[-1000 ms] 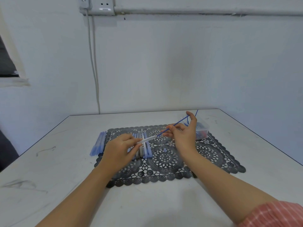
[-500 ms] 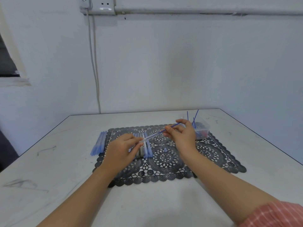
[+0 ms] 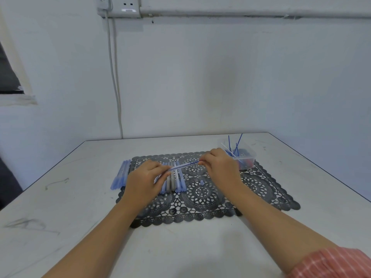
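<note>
My left hand [image 3: 145, 180] grips a clear pen barrel [image 3: 177, 167] over the black lace placemat [image 3: 202, 194]. A thin blue ink refill [image 3: 192, 163] is pinched by my right hand [image 3: 220, 167], and most of its length lies inside the barrel. Under the barrel, several blue and grey pens [image 3: 174, 180] lie side by side on the mat. A small blue cap [image 3: 202, 182] sits on the mat between my hands.
A clear plastic tub [image 3: 244, 157] with several blue and white refills standing in it is at the mat's back right. More blue pens [image 3: 120, 175] lie off the mat's left edge. A wall with a socket and cable rises behind the white table [image 3: 180, 247].
My right hand has moved left toward the left hand, pushing the blue refill deeper into the barrel. Less of the refill sticks out now.
</note>
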`<state>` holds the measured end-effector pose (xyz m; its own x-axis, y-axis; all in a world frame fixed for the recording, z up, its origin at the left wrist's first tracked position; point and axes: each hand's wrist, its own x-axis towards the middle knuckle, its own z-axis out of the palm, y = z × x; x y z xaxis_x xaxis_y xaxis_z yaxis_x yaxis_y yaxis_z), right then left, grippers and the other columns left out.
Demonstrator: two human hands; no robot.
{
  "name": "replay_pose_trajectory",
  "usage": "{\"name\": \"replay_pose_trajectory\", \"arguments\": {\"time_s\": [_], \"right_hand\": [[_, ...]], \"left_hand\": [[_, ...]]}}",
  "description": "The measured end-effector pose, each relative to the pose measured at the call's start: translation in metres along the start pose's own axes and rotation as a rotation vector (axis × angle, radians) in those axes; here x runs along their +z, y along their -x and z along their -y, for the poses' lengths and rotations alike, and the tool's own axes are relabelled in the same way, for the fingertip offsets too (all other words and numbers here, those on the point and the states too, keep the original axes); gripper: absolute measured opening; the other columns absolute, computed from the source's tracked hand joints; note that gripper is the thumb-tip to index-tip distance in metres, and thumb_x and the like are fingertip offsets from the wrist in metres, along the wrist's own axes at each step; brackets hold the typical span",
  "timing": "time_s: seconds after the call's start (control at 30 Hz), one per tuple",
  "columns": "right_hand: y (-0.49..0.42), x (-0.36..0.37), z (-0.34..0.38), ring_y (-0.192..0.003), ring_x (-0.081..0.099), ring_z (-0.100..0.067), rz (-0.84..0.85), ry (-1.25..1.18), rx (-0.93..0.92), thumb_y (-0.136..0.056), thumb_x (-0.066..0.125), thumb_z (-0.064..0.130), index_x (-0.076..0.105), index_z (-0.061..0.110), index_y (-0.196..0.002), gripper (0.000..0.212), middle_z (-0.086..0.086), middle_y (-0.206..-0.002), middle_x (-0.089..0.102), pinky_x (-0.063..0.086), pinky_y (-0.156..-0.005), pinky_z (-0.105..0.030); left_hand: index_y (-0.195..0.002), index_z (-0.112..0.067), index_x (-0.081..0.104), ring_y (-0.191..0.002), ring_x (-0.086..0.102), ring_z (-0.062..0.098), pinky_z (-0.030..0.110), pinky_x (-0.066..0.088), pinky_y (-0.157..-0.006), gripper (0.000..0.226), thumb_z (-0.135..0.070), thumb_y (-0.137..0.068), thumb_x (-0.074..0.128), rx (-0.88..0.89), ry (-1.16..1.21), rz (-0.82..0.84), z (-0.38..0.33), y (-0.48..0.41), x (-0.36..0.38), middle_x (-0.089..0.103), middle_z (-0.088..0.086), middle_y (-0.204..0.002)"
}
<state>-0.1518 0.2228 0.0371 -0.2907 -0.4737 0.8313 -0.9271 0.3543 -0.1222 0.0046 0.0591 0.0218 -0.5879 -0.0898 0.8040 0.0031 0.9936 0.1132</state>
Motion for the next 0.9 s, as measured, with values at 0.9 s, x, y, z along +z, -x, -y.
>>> {"name": "replay_pose_trajectory", "arguments": {"time_s": [0.9], "right_hand": [[0.003, 0.000, 0.020, -0.081, 0.059, -0.027, 0.136, -0.175, -0.125, -0.072, 0.062, -0.017, 0.061, -0.001, -0.114, 0.045, -0.013, -0.088, 0.065, 0.045, -0.077, -0.027]], "left_hand": [[-0.096, -0.016, 0.074, -0.072, 0.057, 0.007, 0.018, 0.047, -0.060, 0.034, -0.038, -0.087, 0.049, 0.007, -0.007, 0.053, -0.005, 0.000, 0.000, 0.067, -0.006, -0.079]]}}
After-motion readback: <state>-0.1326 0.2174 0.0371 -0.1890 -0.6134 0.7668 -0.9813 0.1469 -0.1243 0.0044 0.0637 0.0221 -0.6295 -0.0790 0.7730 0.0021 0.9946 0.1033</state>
